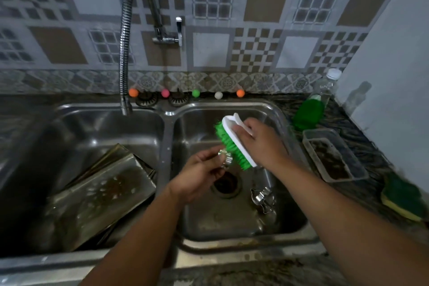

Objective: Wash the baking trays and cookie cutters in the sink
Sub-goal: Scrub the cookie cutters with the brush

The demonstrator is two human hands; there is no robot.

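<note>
Over the right basin of the steel double sink [232,105], my left hand [199,175] pinches a small metal cookie cutter [225,160]. My right hand [261,144] grips the white handle of a scrub brush [234,144], whose green bristles touch the cutter. More metal cookie cutters [263,199] lie on the right basin's floor beside the drain [226,184]. Metal baking trays [102,195] lean stacked and tilted in the left basin.
A flexible tap hose [124,53] hangs over the left basin. On the right counter stand a bottle of green dish soap [313,107], a clear plastic tub [334,155] and a green-yellow sponge [404,198]. Small coloured balls [196,93] line the sink's back ledge.
</note>
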